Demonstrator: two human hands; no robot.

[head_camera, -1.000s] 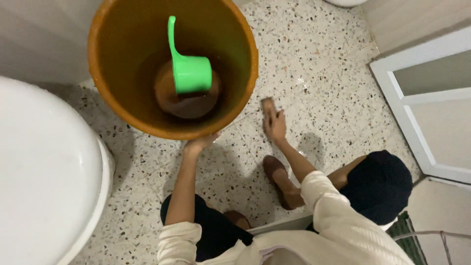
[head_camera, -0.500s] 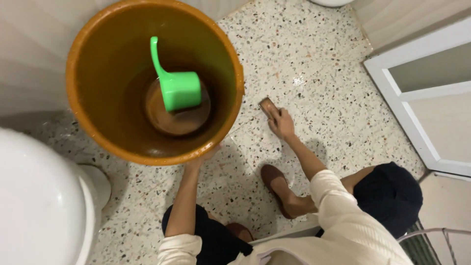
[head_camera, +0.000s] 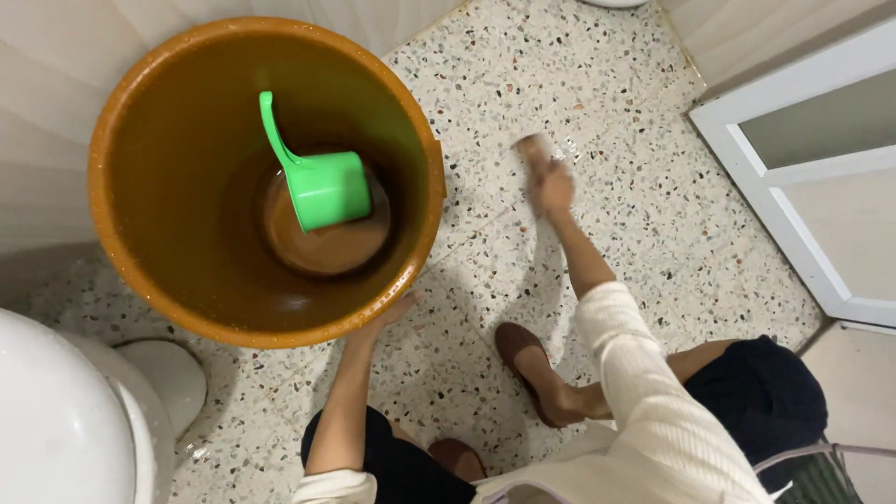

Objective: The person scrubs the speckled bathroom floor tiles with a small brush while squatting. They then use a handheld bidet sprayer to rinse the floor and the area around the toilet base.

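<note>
From the head view, the left hand [head_camera: 390, 313] is pressing open against the bucket [head_camera: 425, 210], gripping nothing, while the right hand [head_camera: 553, 187], blurred, is closing on a brush [head_camera: 532, 147] against the floor [head_camera: 635, 233]. The bucket, holding a dipper [head_camera: 322, 187], is looking likely to tip if that push slips on the wet floor.

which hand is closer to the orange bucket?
Left. The left hand touches the orange bucket at its near rim. The right hand is out on the floor to the bucket's right, apart from it, holding a brown scrubber.
</note>
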